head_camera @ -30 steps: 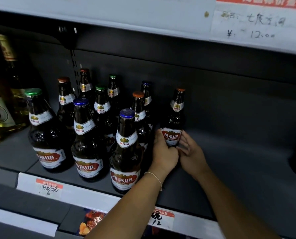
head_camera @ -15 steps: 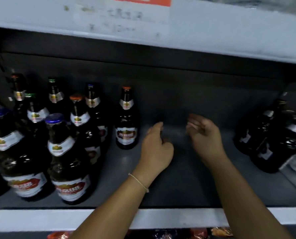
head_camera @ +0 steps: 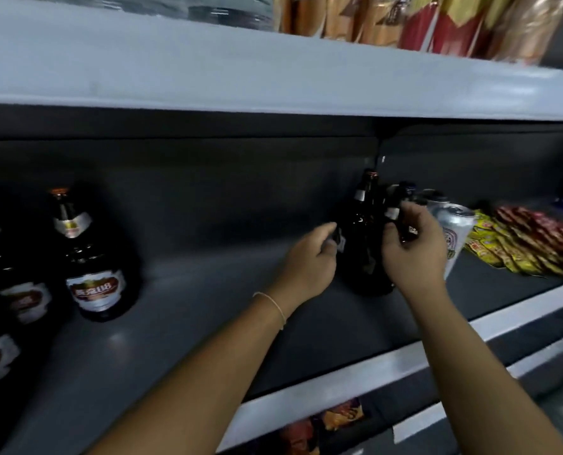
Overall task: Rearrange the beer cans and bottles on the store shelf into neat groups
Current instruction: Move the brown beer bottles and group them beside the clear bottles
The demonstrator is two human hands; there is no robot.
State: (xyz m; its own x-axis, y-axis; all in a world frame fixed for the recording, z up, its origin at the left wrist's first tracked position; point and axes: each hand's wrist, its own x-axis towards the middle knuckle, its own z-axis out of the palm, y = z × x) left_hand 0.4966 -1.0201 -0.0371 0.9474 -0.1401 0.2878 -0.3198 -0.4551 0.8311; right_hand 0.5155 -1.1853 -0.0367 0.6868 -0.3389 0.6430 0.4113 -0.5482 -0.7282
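Bottles stand in two lots on the shelf (head_camera: 181, 310): a labelled group (head_camera: 91, 257) at nine o'clock, and a dark bottle (head_camera: 363, 244) at three o'clock with cans (head_camera: 454, 231) and snack packs (head_camera: 523, 241) beyond it. Left hand (head_camera: 309, 257) curls loosely by its side, grip uncertain; right hand (head_camera: 414, 247) pinches a smaller bottle (head_camera: 401, 211). Grouping looks partly done; these strays still need moving to nine o'clock.

We've got bare shelf floor (head_camera: 207, 290) between the labelled bottle (head_camera: 92, 257) at left and the dark bottles (head_camera: 365, 238) at right. Silver can (head_camera: 454, 231) and snack packets (head_camera: 519, 241) crowd the far right.
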